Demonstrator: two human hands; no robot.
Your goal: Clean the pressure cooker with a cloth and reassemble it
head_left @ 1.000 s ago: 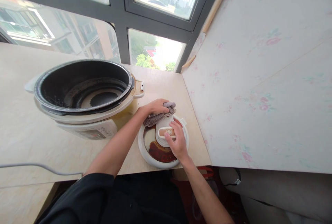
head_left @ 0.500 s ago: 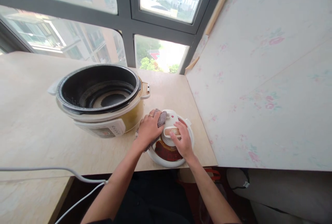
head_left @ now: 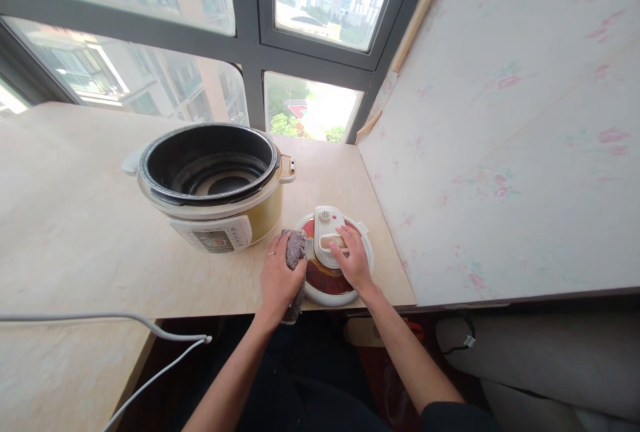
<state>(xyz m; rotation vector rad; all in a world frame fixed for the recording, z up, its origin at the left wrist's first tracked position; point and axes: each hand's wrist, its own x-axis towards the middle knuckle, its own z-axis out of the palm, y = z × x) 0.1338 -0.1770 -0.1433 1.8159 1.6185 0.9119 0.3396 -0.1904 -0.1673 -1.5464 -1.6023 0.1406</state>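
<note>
A round white and reddish-brown cooker lid point(head_left: 326, 280) lies on the ledge near its front edge. My right hand point(head_left: 354, 260) is closed on the lid's handle, thumb on one side and fingers on the other. In my left hand point(head_left: 280, 280) is a bunched grey cloth point(head_left: 296, 252), held at the lid's left rim; part of it hangs down by the ledge's edge. Left of the lid stands the electric pressure cooker point(head_left: 265, 215), open at the top, its dark inner pot point(head_left: 200, 162) showing bare inside.
The pale ledge point(head_left: 90, 219) runs under a grey-framed window point(head_left: 250, 85). A flowered wall point(head_left: 500, 152) bounds it on the right, close to the lid. A white cable point(head_left: 165, 332) crosses the front left edge. Below on the right is a grey padded object point(head_left: 540, 359).
My left hand has drawn the cloth from the lid's top down to its left rim, nearer to me. My right hand stays on the handle. The view has shifted slightly.
</note>
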